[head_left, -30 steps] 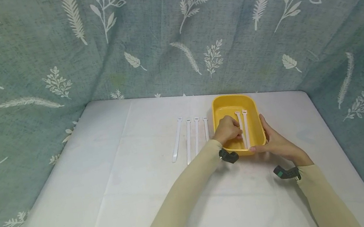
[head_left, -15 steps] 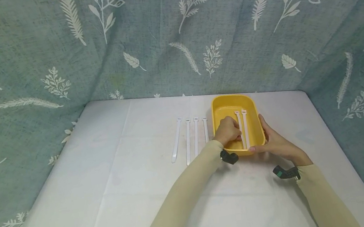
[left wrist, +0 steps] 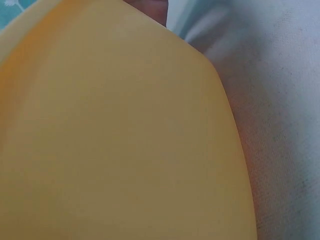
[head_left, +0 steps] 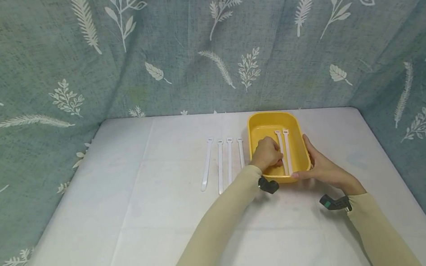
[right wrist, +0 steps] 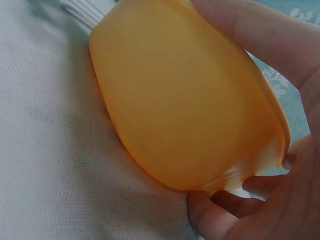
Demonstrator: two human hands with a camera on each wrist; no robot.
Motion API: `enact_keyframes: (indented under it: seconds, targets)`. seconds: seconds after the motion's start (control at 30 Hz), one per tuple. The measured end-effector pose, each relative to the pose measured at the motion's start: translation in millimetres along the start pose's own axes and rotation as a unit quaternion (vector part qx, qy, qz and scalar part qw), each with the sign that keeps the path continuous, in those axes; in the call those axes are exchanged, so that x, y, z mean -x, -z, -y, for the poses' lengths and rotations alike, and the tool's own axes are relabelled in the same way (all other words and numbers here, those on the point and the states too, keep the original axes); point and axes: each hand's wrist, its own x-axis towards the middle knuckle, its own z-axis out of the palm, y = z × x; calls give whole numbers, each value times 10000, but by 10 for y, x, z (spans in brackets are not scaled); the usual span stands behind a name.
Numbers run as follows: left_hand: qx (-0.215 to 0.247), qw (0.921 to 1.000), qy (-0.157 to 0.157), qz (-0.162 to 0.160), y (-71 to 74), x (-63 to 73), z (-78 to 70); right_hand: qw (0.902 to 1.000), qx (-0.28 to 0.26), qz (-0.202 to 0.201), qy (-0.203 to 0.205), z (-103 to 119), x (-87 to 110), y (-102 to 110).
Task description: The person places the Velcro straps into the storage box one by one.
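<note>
Hardly anything differs from a second ago: both of my hands keep the same places, and the view from my head has only slid a touch. My left hand (head_left: 266, 152) is down inside the yellow tray (head_left: 263, 130), its fingers curled, with the tips at the left white strip (head_left: 280, 141). Whether they pinch that strip or only touch it, I cannot tell; from my left wrist, the tray's outer wall fills most of the view. Beside it in the tray lies the right white strip (head_left: 288, 152), just apart and nearly parallel, both in the right half and no different from before.

My right hand (head_left: 323, 170) still grips the tray at its near right corner, thumb over the rim, fingers bent against the outside and low edge. The tray itself sits where it did, towards the far side of the white cloth (head_left: 132, 253). Left of it, four loose strips (head_left: 206, 165) lie side by side, unmoved, and my left forearm (head_left: 218, 227) covers the lower ends of two.
</note>
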Motion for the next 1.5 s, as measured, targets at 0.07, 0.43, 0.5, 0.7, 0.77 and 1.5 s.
enact_keyframes:
  seconds: [0.07,0.43,0.5,0.7,0.77,1.5]
  targets:
    - [29,10000,-29,-6,5,4,-1,10000,-8,-11,24,-10,-2,-3]
    - [419,9983,-395,-97,109,103,-77,9999,69,47,-74,-11,14,6]
    - [545,9970,-548,-70,170,139,-100,9999,57,60,-90,-4,18,9]
    - [564,9952,-793,-111,403,262,-142,9999,61,83,-80,-3,25,6]
    - [585,9950,-795,-152,488,304,-138,9999,61,83,-101,-4,26,4]
    - [1100,9846,-775,-1120,1357,680,435,9998,136,24,-120,-39,8,21]
